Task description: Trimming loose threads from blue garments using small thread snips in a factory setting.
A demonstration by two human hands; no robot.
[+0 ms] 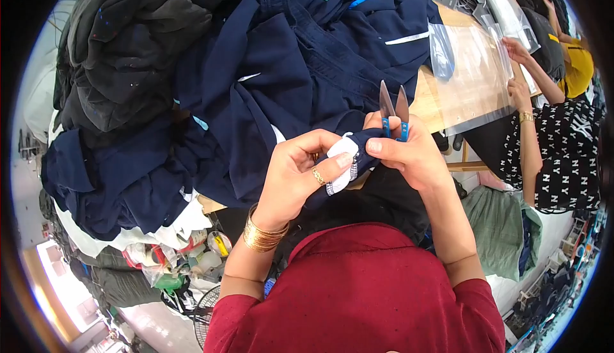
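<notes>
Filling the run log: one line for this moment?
left hand: holds navy garment's white label | right hand: holds thread snips, blades up | navy garments piled on table

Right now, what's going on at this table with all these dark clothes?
A person in a red top is working on a navy garment from a big heap. Their left hand pinches a fold of it with a white label between thumb and fingers. Their right hand holds the same fold and grips small blue-handled thread snips, blades pointing up and apart. Across the wooden table, another person's hands handle a clear plastic bag.
</notes>
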